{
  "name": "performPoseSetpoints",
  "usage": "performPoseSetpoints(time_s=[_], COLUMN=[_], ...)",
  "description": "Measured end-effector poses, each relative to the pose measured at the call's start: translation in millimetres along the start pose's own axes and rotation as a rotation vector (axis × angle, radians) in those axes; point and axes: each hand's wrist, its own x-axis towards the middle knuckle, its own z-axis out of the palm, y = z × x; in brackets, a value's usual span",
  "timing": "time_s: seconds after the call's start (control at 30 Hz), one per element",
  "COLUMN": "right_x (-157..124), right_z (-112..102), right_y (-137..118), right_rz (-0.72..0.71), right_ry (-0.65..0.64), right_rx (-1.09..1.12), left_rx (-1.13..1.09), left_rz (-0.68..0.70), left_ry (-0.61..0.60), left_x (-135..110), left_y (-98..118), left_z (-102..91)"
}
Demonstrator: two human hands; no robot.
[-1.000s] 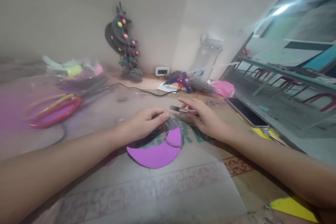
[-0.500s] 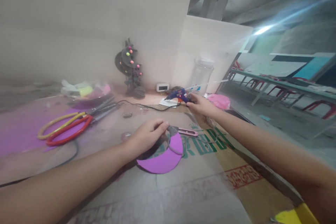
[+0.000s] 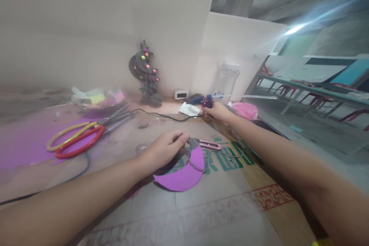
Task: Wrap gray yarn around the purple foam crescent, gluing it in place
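1 purple crescent [image 3: 180, 180], left grip [image 3: 170, 144] pinching it | 1 glue gun [image 3: 206, 101], right grip [image 3: 217, 112] clasping it

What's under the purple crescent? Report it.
Around the purple crescent, a printed work surface shows, with green lettering beside it. The left hand holds the crescent's grey-wrapped upper tip. Whatever lies directly beneath the crescent is covered.

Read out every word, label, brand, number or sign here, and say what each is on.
No text reads clearly.
Green lettering on the cardboard: partly covered, not legible.
Red band on the cardboard: too blurred to tell writing from pattern.
White clock: display too small to read.
Bottle: blue mark, illegible.
Glue gun: markings too small to read.
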Motion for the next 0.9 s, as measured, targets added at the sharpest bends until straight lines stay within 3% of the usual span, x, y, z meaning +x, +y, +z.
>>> performPoseSetpoints(time_s=[0.23,0.5,0.63,0.73,0.8,0.9], right_x=[-39,-122,-146,-149,-149,-152], right_z=[-17,-26,-16,1,12,20], right_y=[-1,-23,-35,-39,-43,-50], right_rz=[-0.042,-0.165,-0.103,-0.039,-0.07,-0.132], right_ry=[-0.006,-0.026,0.038,0.0,-0.015,0.02], right_rx=[0.151,0.273,0.314,0.475,0.576,0.515], left_rx=[0.015,0.047,0.014,0.002,0.003,0.001], left_rz=[0.015,-0.024,-0.005,0.032,0.04,0.039], left_ry=[0.017,0.097,0.103,0.103,0.116,0.151], left_x=[0,1,1,1,1,2], left_y=[-1,0,-1,-1,-1,-1], left_z=[0.5,-0.7,-0.5,-1.0,-1.7,-3.1])
